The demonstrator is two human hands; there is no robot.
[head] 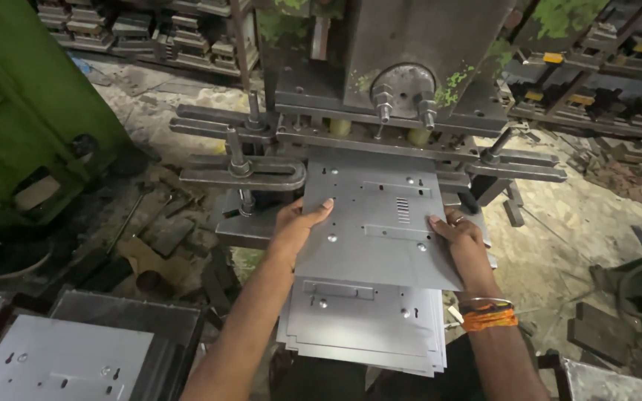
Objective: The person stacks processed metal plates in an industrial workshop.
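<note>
- A grey metal sheet [373,223], punched with holes and a small slotted grille, lay flat on the press [410,67] bed, its far edge under the tooling.
- The left hand [299,226] gripped its left edge, thumb on top, fingers curled beneath.
- The right hand [461,236] held its right edge, fingers pressed together on the surface; orange bangles [488,315] circled that wrist.
- A stack [365,327] of similar sheets sat just below, partly under the held sheet.
- Dark clamps [239,172] flanked the bed on both sides.
- More sheets [61,364] lay at lower left.
- A green machine [31,111] stood at far left.
</note>
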